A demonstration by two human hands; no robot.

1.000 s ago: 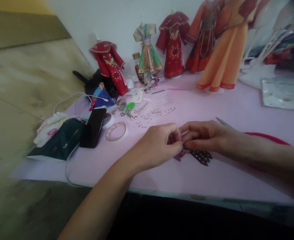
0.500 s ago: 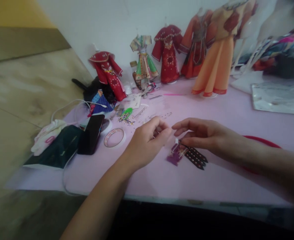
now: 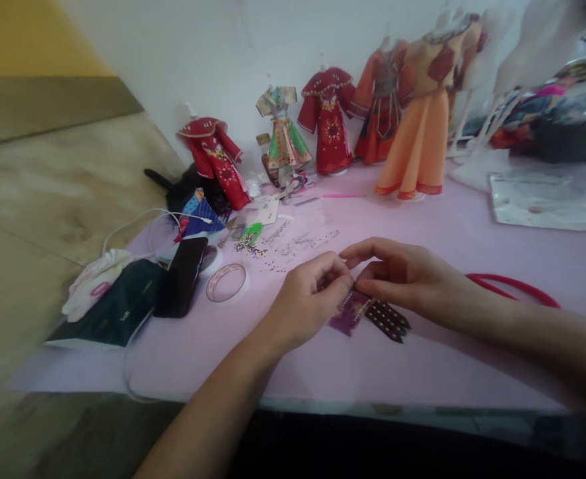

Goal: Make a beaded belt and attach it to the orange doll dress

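My left hand [image 3: 308,299] and my right hand [image 3: 406,279] meet fingertip to fingertip over a small beaded ornament [image 3: 367,315] lying on the pink table [image 3: 382,359]. The ornament has a purple fabric part on the left and dark, dotted strips fanning to the right. My right thumb and forefinger pinch its top edge. My left fingers are curled and pinched against the same spot; whether they hold a bead is hidden.
Loose beads [image 3: 273,247] and a tape roll [image 3: 227,283] lie left of my hands, beside a black phone [image 3: 181,274] and a dark green pouch [image 3: 116,307]. Miniature costumes on stands [image 3: 330,123] line the wall. A red hoop [image 3: 512,287] lies at the right.
My left hand drew away from the ornament toward the beads half a second ago, then came back to meet my right fingers. The view tilted slightly down.
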